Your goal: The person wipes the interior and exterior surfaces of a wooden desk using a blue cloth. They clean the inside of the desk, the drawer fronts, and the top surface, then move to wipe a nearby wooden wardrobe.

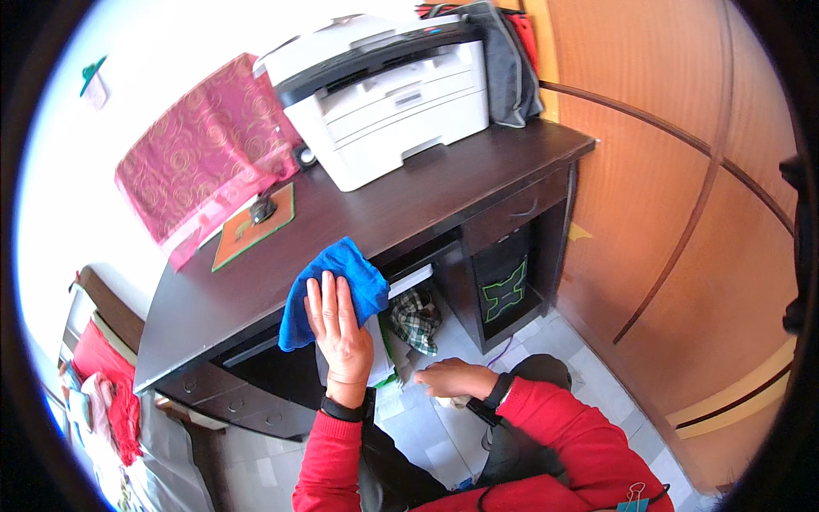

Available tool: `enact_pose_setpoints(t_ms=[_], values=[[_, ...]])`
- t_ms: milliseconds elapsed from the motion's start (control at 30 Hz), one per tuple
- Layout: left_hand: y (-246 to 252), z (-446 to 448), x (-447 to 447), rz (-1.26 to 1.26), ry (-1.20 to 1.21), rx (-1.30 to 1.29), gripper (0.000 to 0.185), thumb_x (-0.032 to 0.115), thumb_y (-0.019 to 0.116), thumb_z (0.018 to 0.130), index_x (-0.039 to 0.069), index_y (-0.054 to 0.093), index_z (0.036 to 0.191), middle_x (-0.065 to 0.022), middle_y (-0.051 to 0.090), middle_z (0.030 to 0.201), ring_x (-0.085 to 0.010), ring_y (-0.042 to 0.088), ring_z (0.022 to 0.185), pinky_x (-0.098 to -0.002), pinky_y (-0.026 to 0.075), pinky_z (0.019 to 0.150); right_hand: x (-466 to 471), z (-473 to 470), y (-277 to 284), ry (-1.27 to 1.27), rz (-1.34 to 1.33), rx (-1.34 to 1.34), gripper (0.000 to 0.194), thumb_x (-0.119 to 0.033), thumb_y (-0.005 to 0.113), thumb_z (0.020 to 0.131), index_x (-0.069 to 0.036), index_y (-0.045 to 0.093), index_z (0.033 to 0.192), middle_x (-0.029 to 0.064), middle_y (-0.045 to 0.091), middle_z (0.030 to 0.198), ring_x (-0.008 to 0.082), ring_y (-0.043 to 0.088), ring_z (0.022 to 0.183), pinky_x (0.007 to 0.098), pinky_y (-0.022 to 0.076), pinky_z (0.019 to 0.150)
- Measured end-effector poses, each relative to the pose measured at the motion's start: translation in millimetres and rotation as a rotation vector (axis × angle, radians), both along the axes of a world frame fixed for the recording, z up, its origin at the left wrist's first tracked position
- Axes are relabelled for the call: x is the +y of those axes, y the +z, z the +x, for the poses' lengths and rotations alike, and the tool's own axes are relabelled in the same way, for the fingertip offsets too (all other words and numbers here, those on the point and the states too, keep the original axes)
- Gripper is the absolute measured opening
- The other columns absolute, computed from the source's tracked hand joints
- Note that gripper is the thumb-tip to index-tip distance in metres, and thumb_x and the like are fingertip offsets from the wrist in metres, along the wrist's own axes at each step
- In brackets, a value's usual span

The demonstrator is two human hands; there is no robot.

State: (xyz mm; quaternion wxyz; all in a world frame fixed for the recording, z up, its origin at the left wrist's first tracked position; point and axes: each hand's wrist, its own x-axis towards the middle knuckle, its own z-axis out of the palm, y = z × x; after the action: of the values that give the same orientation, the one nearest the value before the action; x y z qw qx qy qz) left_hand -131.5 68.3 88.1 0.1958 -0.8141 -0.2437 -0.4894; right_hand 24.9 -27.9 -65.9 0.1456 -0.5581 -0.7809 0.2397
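My left hand lies flat on a blue cloth, pressing it against the front edge of a dark brown wooden desk. Its fingers point away from me, and the thumb is hidden. Part of the cloth rests on the desktop and part hangs over the edge. Off the desk, above my lap, my right hand has its fingers curled in. Nothing shows in it, though the palm is turned out of sight. Both wrists wear black bands below red sleeves.
A white-and-black printer stands at the back, beside a grey bag. Further left are a computer mouse on an orange mat and a pink patterned cover. A computer tower fills the lower compartment. A wooden cabinet borders the right.
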Motion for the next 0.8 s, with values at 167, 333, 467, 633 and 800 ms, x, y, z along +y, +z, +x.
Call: enact_pose_setpoints(t_ms=[167, 333, 467, 633, 800], values=[[6.2, 48.1, -10.7, 0.03, -0.034, 0.075, 0.069, -0.014, 0.054, 0.075, -0.002, 0.051, 0.143, -0.0198, 0.043, 0.155, -0.046, 0.033, 0.147, -0.0609, 0.027, 0.119, -1.0, 9.6, 12.3, -0.022, 0.011, 0.004, 0.028, -0.015, 0.054, 0.092, -0.003, 0.06, 0.117, 0.0248, 0.07, 0.105, 0.0433, 0.068, 0.098, 0.0541, 0.0533, 0.079], [10.9, 85.1, -16.6, 0.039, -0.07, 0.172, 0.075, -0.015, 0.054, 0.073, -0.001, 0.05, 0.146, -0.0177, 0.042, 0.157, -0.043, 0.034, 0.148, -0.0583, 0.026, 0.12, -6.4, 14.8, 15.6, -0.059, -0.034, -0.026, 0.035, -0.02, 0.058, 0.092, -0.009, 0.058, 0.125, 0.0189, 0.07, 0.11, 0.0383, 0.068, 0.104, 0.0498, 0.0538, 0.085], [16.8, 119.6, -22.1, 0.073, -0.138, 0.192, 0.073, -0.015, 0.055, 0.074, 0.0, 0.052, 0.145, -0.0165, 0.043, 0.157, -0.0412, 0.037, 0.147, -0.0539, 0.027, 0.121, -23.7, 43.5, 16.6, -0.106, -0.043, -0.015, 0.034, -0.021, 0.057, 0.093, -0.009, 0.058, 0.125, 0.0189, 0.07, 0.109, 0.0394, 0.068, 0.103, 0.0506, 0.0536, 0.085], [25.8, 164.5, -30.3, 0.089, -0.224, 0.213, 0.065, -0.013, 0.054, 0.078, -0.001, 0.054, 0.142, -0.016, 0.048, 0.153, -0.0392, 0.04, 0.145, -0.0508, 0.029, 0.121, -49.8, 76.6, 6.3, -0.219, -0.045, 0.015, 0.036, -0.022, 0.057, 0.093, -0.008, 0.057, 0.126, 0.0202, 0.07, 0.112, 0.0405, 0.068, 0.103, 0.0508, 0.0531, 0.087], [35.7, 209.6, -37.8, 0.139, -0.257, 0.222, 0.063, -0.011, 0.058, 0.078, 0.0, 0.057, 0.139, -0.015, 0.051, 0.151, -0.0366, 0.043, 0.144, -0.0483, 0.033, 0.12, -69.7, 100.7, -6.2, -0.316, 0.046, 0.102, 0.026, -0.017, 0.055, 0.091, -0.003, 0.06, 0.113, 0.0246, 0.07, 0.105, 0.0434, 0.068, 0.097, 0.056, 0.0527, 0.079]])
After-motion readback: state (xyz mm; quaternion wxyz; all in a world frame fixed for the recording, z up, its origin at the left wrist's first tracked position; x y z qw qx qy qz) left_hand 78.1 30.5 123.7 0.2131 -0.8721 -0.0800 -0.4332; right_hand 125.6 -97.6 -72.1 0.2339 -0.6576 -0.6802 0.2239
